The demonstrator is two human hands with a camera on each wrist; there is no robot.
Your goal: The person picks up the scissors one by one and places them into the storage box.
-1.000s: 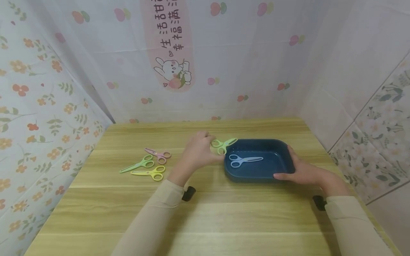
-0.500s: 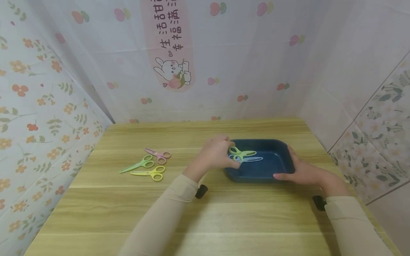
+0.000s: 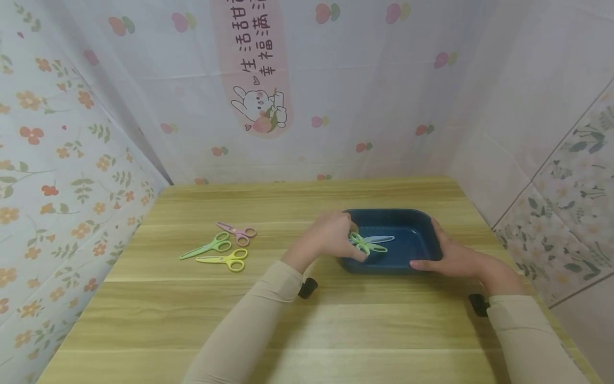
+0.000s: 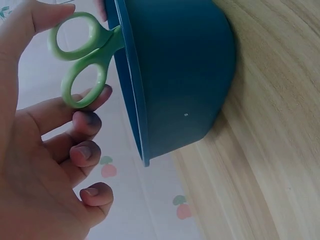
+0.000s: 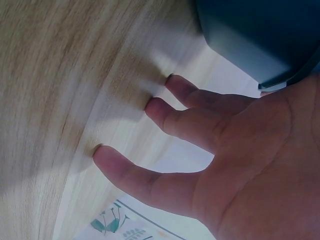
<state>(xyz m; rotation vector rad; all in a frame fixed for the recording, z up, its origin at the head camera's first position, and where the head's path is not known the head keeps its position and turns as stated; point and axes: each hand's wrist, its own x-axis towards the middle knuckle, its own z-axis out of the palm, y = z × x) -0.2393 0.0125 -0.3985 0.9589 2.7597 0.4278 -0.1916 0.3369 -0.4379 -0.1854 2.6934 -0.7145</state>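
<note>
Held green scissors (image 4: pixel 106 50) now farther into blue tray (image 4: pixel 175 75)

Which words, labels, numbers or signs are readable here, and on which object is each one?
"生活甜…": pink panel on the back cloth; the rest out of frame.
"幸福满…": same panel, also cut off.
Scissors, blue container: no lettering can be made out.

1. Left forearm (image 3: pixel 247 328): extended forward and angled to the person's right.
2. Left hand (image 3: pixel 336 238): turned inward. Left thumb (image 4: pixel 52 15) and left index finger (image 4: pixel 52 112) form a pinch grip, tips apart; the remaining three fingers curl loosely toward the palm.
3. Right forearm (image 3: pixel 532 336): extended forward and angled to the person's left.
4. Right hand (image 3: pixel 455 258): angled left from the wrist. Right thumb (image 3: pixel 424 264) points left; three fingers (image 5: pixel 170 187) stand spread and nearly straight.
</note>
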